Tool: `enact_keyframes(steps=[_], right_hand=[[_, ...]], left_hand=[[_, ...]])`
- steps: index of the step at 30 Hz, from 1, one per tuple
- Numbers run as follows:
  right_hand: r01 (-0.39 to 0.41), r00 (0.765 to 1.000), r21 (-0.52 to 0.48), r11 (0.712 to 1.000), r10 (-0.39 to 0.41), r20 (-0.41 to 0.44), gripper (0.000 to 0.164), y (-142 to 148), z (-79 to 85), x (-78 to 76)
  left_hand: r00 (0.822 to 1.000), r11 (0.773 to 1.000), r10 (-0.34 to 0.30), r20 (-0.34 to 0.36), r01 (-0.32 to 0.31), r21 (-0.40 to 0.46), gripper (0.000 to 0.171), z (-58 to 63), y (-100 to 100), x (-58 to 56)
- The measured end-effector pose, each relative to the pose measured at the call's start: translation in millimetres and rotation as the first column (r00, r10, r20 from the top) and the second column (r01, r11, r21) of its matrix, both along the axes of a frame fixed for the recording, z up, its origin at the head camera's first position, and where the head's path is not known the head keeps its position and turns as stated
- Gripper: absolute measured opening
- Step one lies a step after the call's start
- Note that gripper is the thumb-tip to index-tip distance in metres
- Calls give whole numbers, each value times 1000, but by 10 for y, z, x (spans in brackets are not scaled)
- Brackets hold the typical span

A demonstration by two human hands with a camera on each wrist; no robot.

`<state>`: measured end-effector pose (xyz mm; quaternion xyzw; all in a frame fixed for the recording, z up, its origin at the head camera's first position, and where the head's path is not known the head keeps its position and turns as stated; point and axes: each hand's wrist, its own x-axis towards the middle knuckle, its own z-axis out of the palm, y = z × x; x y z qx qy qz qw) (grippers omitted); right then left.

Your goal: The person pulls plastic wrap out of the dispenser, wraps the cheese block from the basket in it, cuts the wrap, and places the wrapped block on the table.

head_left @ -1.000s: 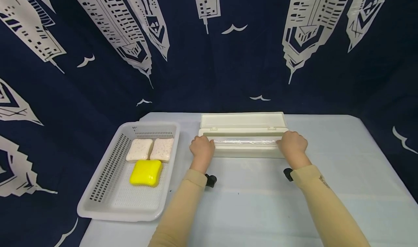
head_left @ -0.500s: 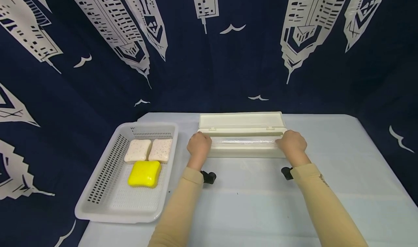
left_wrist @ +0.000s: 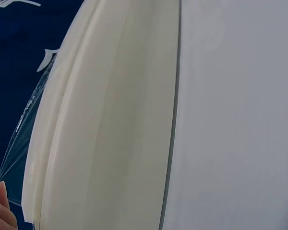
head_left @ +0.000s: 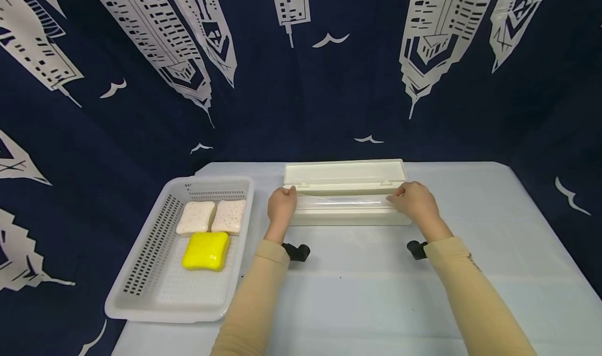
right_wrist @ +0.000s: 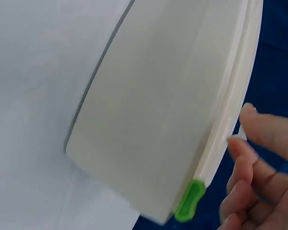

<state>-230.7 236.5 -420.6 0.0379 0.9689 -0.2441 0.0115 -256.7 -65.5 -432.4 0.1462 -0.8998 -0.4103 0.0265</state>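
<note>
The left hand (head_left: 281,208) pinches the film (head_left: 345,202) at its left end, above the open box (head_left: 350,219); the right hand's (head_left: 417,205) thumb and forefinger stand parted near the other end. Film seems light, limp, clingy, easily torn: best held by both corners.

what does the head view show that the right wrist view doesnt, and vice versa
Only the head view: the left hand and the white basket holding two pale blocks and a yellow block. Only the right wrist view: the green piece at the box's end. Both: the right hand, cream box and tabletop.
</note>
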Motion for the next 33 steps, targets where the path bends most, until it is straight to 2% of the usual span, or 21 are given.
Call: enact_keyframes(steps=[3, 7, 10, 12, 16, 20, 22, 24, 26, 30, 33], right_hand=[[-81, 991, -17, 997, 79, -110, 25, -96, -54, 1], [-169, 961, 10, 985, 167, -218, 23, -247, -157, -8], [-225, 929, 35, 974, 225, -295, 24, -371, -245, -17], [-252, 896, 65, 966, 258, -360, 23, -445, -300, -24], [-256, 826, 148, 955, 296, -479, 14, -549, -373, -35], [-223, 781, 248, 943, 325, -534, 4, -581, -403, -42], [-213, 769, 308, 927, 354, -533, 4, -577, -410, -44], [-224, 762, 348, 910, 386, -519, 4, -564, -411, -49], [-256, 771, 333, 907, 400, -496, 8, -540, -413, -56], [-300, 815, 207, 931, 363, -452, 23, -452, -398, -58], [-255, 850, 173, 951, 306, -429, 23, -351, -374, -43]], left_hand=[[1000, 998, 17, -4, -16, 55, 35, -2, -16, -11], [1000, 993, 24, -17, -21, 118, 36, -19, -23, -19], [999, 985, 28, -33, -22, 173, 37, -38, -25, -17], [999, 979, 36, -40, -27, 204, 36, -48, -25, -14], [997, 971, 53, -47, -41, 234, 36, -63, -25, -10], [997, 973, 59, -51, -46, 227, 36, -74, -26, -9], [997, 976, 62, -50, -50, 213, 36, -76, -25, -9], [997, 979, 65, -46, -55, 194, 35, -74, -21, -9], [997, 981, 67, -42, -59, 183, 35, -76, -18, -9], [997, 984, 68, -46, -59, 170, 34, -78, -23, -1], [996, 984, 67, -51, -58, 168, 34, -72, -30, 1]])
